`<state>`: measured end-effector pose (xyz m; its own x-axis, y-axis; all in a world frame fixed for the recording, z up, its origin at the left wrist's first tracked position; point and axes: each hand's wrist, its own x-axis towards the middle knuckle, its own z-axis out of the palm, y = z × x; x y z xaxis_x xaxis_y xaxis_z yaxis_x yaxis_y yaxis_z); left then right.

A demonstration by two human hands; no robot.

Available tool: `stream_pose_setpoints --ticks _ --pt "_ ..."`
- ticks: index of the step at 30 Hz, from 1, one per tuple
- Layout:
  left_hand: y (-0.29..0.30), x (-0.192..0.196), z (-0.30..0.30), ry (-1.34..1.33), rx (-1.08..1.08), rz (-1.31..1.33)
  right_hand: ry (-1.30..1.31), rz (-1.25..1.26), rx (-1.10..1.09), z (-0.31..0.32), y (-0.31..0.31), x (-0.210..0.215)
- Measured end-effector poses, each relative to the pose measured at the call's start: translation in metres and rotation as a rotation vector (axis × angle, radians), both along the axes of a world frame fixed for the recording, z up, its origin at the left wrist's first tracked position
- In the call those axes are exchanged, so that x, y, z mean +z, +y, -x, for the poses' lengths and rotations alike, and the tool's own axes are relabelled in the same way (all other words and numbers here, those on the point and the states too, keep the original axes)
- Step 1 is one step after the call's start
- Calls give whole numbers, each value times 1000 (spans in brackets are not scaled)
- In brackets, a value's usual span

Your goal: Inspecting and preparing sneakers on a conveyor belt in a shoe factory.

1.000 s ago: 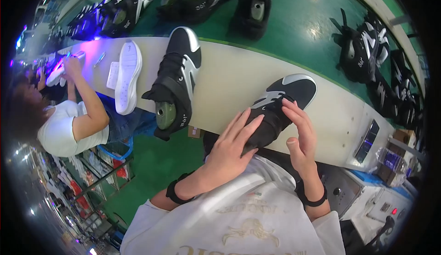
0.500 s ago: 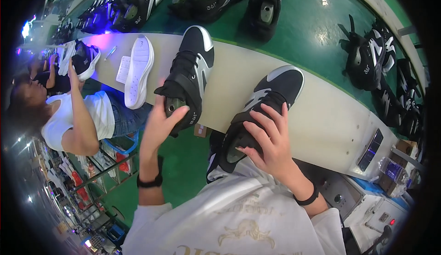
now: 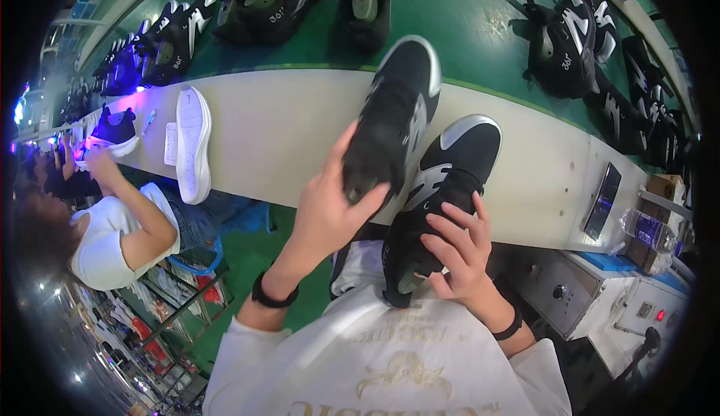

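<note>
My left hand [image 3: 330, 198] is closed around the heel end of a black shoe upper [image 3: 394, 112] with a silver-edged toe, which points away from me over the pale bench [image 3: 262, 116]. Beside it lies a matching black shoe upper [image 3: 454, 172], toe away, its heel end close to my shirt. My right hand [image 3: 465, 255] grips this one along its right side, fingers across the ankle and the thumb near the opening, where part of a green last [image 3: 411, 277] shows. Farther left on the bench lies a white shoe sole [image 3: 193, 146], next to a small white card [image 3: 170, 144].
Beyond the bench runs a green belt [image 3: 442, 15] carrying several black shoe uppers [image 3: 364, 3] on lasts. A co-worker in a white top [image 3: 124, 243] handles a shoe at the left. At right are a phone [image 3: 602, 201], a plastic bottle [image 3: 651, 230] and a grey metal cabinet [image 3: 559, 285].
My left hand has carried its shoe upper rightward, close beside the other one. The right-hand upper has turned more upright and its heel has come nearer my body. The view has shifted.
</note>
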<state>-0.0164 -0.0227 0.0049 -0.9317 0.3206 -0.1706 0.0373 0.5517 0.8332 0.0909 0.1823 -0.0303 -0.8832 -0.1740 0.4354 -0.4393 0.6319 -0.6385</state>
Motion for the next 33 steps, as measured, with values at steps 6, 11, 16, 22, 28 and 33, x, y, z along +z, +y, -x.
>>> stream_pose_setpoints --ticks 6,11,16,22,28,33 --pt "27 -12 50 325 -111 61 -18 -22 19 -3 8 -3" --pt "30 3 101 629 -513 63 6 27 3 -1 2 -3" --pt "47 6 136 394 -545 138 38 16 -2 1 6 -8" --pt "50 14 147 -135 -519 156 36 25 -1 -2 3 -8" --pt "34 21 51 261 -241 118 39 39 -6 -1 3 -8" --pt "57 -17 18 322 47 -4 62 96 0 0 1 -18"
